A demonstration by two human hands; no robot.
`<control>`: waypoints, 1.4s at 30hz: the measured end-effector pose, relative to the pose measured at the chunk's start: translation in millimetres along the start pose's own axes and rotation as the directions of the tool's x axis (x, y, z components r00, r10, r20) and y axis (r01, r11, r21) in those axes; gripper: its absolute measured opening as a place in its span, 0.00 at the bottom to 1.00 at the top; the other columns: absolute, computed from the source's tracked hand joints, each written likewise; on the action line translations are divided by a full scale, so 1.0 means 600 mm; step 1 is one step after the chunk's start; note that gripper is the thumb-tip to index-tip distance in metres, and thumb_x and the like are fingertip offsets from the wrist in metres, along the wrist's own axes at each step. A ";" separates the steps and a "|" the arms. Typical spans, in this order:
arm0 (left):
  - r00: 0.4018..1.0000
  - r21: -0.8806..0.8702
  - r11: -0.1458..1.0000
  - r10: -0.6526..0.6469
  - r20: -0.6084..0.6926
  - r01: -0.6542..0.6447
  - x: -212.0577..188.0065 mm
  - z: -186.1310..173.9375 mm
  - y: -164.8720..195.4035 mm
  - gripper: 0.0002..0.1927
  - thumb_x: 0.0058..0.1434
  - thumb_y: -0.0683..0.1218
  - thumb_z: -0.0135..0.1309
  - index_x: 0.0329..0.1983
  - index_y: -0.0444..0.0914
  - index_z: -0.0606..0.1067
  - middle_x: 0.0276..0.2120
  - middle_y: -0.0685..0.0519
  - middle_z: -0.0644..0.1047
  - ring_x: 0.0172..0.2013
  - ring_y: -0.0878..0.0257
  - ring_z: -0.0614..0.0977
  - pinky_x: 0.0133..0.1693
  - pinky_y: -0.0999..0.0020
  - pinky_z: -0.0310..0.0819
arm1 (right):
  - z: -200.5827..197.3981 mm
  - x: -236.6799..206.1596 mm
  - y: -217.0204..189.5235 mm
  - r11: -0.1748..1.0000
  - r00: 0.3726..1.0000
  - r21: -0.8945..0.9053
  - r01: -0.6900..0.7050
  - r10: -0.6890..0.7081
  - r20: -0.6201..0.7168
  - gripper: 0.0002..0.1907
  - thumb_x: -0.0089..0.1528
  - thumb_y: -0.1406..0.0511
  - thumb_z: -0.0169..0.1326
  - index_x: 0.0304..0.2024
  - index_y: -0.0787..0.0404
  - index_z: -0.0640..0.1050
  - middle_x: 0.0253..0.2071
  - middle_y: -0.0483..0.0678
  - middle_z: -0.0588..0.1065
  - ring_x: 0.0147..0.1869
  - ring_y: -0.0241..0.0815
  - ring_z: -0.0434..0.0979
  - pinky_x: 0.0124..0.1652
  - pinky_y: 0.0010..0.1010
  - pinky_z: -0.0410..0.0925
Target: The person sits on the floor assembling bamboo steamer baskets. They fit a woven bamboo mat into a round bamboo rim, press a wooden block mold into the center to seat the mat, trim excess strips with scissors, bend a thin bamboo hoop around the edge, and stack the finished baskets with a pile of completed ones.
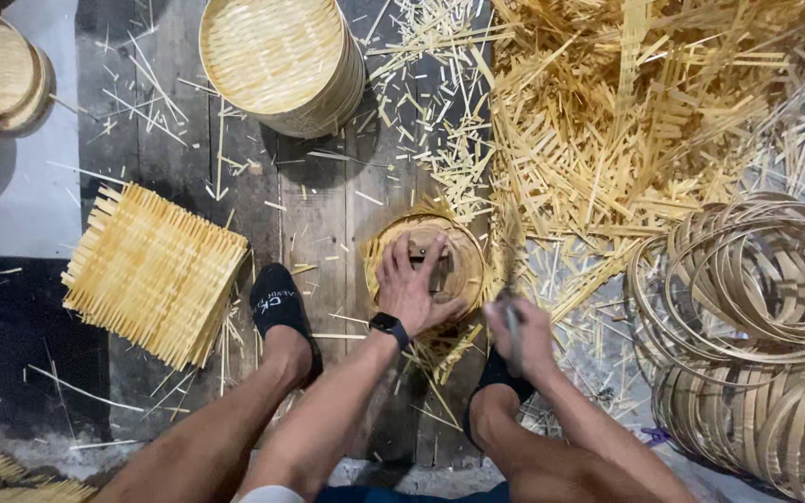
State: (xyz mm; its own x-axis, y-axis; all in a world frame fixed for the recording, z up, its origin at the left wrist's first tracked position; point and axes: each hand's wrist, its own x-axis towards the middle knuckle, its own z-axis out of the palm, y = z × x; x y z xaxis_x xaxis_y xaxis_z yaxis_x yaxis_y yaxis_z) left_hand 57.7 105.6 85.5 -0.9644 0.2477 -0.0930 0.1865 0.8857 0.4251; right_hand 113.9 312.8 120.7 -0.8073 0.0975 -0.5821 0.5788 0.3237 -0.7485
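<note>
My left hand (412,284) presses flat on a round wooden disc (466,265) that lies on a woven bamboo mat (393,233) on the wooden floor. Mat ends stick out around the disc. A black watch (389,327) sits on that wrist. My right hand (524,335) is closed on the handle of a blade (512,279), blurred by motion, just right of the disc's edge. My two feet in black socks (277,303) rest on either side of the work.
A stack of square woven bamboo mats (156,270) lies at the left. A stack of round woven lids (281,61) stands at the top, another (2,65) at top left. Bamboo offcuts (645,112) pile at the right; bamboo rings (757,317) are stacked at lower right.
</note>
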 end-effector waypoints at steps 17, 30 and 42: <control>0.952 -0.058 0.960 0.261 -0.163 -0.273 0.011 -0.045 0.015 0.53 0.39 0.59 0.69 0.72 0.55 0.63 0.62 0.35 0.60 0.65 0.32 0.59 0.65 0.34 0.59 | -0.081 0.010 0.108 0.955 0.974 -0.288 0.068 -0.126 -0.186 0.25 0.61 0.51 0.61 0.28 0.66 0.71 0.19 0.48 0.66 0.25 0.42 0.64 0.26 0.38 0.60; 0.970 -0.014 0.970 -0.244 0.018 0.244 0.001 0.021 0.043 0.53 0.53 0.67 0.63 0.77 0.49 0.53 0.67 0.27 0.56 0.62 0.30 0.62 0.56 0.34 0.52 | -0.056 0.087 0.084 0.598 0.945 -0.782 0.176 -0.326 -0.037 0.33 0.56 0.45 0.59 0.46 0.67 0.77 0.37 0.61 0.75 0.43 0.63 0.77 0.42 0.51 0.70; 0.988 0.100 0.995 -0.010 0.152 -0.005 -0.003 0.014 0.040 0.54 0.46 0.55 0.68 0.75 0.52 0.54 0.66 0.28 0.58 0.62 0.36 0.64 0.58 0.39 0.55 | -0.091 0.130 0.085 0.452 0.884 -0.875 0.172 -0.463 -0.066 0.23 0.53 0.52 0.60 0.35 0.66 0.78 0.36 0.59 0.75 0.43 0.58 0.76 0.45 0.49 0.71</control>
State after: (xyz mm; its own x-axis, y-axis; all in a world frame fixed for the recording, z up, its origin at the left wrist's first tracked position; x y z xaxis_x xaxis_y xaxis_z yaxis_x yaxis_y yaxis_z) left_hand 65.3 129.7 88.5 -0.9264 0.2955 -0.2332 0.2092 0.9191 0.3338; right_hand 74.1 388.1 54.6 -0.9892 -0.0020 -0.1469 0.0218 0.9868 -0.1602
